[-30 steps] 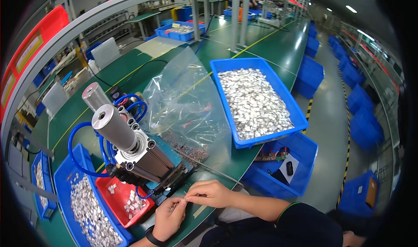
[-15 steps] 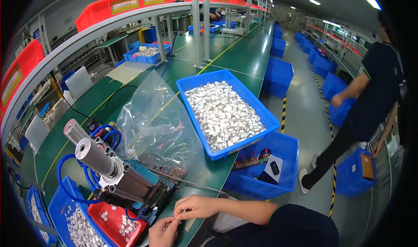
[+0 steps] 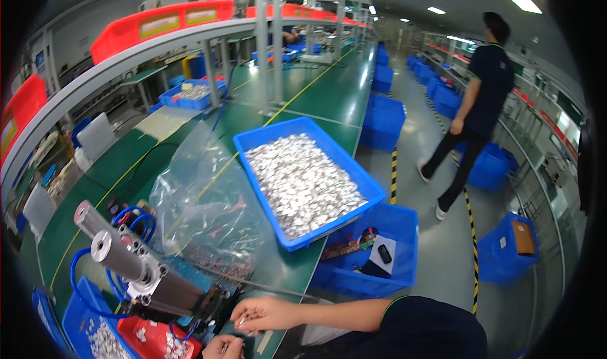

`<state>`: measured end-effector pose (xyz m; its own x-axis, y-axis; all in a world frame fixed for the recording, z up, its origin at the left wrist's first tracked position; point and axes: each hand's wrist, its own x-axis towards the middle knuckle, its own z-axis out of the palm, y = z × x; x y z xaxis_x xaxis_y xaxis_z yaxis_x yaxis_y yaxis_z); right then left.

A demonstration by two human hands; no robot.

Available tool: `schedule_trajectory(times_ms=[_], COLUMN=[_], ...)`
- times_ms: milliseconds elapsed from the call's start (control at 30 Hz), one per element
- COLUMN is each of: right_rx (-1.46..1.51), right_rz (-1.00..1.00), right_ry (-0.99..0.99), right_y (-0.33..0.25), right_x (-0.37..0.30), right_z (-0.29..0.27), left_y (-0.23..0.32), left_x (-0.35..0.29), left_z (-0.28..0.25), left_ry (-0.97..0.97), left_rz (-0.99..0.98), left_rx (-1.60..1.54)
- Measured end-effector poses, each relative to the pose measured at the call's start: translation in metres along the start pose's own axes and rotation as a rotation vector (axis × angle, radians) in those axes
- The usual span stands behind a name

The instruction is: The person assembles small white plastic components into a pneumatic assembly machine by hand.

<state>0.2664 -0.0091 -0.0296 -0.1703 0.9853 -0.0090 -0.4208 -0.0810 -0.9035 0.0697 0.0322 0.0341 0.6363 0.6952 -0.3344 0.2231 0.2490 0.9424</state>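
While the blue tray (image 3: 335, 222) stands full at the tabletop's (image 3: 316, 84) right edge, red bin (image 3: 155, 336) part-filled; right hand (image 3: 262, 314): fingers pinching small pale piece (image 3: 243, 321); left hand (image 3: 221, 348): cannot tell.

Yellow labels (image 3: 159, 27) on the red bins (image 3: 128, 34) are too blurred to read.

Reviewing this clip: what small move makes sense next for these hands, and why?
Probably raise the left hand to the right hand. The right fingertips seem to pinch a small pale piece, while the left hand sits just below, fingers curled and apart from it, so meeting there could steady the piece.
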Motion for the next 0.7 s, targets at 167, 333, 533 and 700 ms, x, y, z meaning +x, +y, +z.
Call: schedule_trajectory(times_ms=[167, 333, 533, 700], right_rx=[-0.200, -0.042, -0.120, -0.198], right_rz=[-0.048, 0.024, 0.095, 0.103], right_ry=[-0.084, -0.045, -0.084, -0.071], right_y=[-0.001, 0.001, 0.001, 0.003], right_x=[0.003, -0.002, 0.000, -0.002], right_z=[-0.003, 0.001, 0.007, 0.006], left_y=[0.002, 0.009, 0.010, 0.001], left_x=[-0.003, -0.004, -0.009, 0.002], left_z=[0.002, 0.010, 0.008, 0.005], left_ry=[0.083, 0.143, 0.180, 0.197], left_rz=[-0.032, 0.075, -0.036, -0.022], left_rx=[0.034, 0.091, 0.069, 0.123])
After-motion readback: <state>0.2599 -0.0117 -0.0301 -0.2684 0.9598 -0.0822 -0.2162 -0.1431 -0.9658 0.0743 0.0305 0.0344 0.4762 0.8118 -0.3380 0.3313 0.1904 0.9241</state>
